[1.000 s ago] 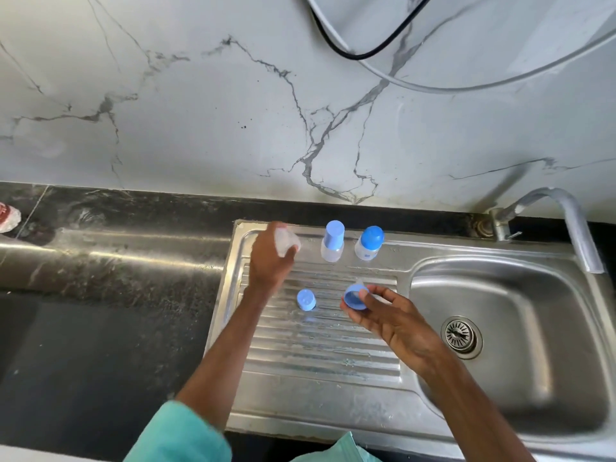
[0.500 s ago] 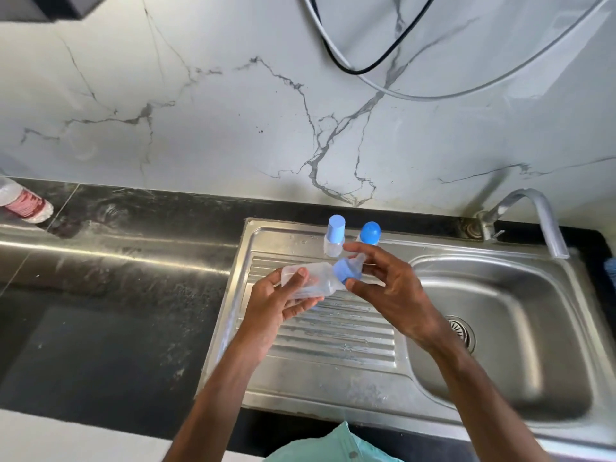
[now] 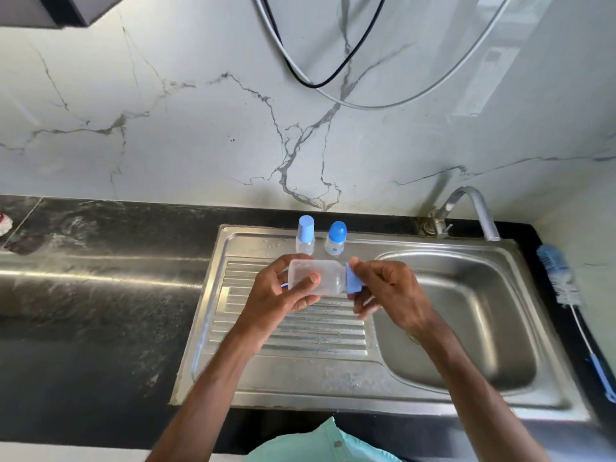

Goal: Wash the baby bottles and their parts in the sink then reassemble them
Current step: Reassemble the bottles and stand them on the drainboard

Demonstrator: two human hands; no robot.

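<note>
Left hand (image 3: 280,295) curls its fingers and thumb round a clear bottle (image 3: 328,278), held on its side above the ribbed drainboard (image 3: 300,345) of the steel sink. Right hand (image 3: 393,291) pinches the blue collar (image 3: 353,283) at the bottle's neck. Behind them, at the drainboard's back edge, a flat-capped bottle (image 3: 305,236) and a dome-capped bottle (image 3: 336,238) stand upright. A bottle brush (image 3: 560,275) lies on the dark bench (image 3: 100,295), right of the basin.

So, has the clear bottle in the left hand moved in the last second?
Yes. The clear bottle was left of the two standing bottles; now it lies sideways in front of them, over the drainboard.
</note>
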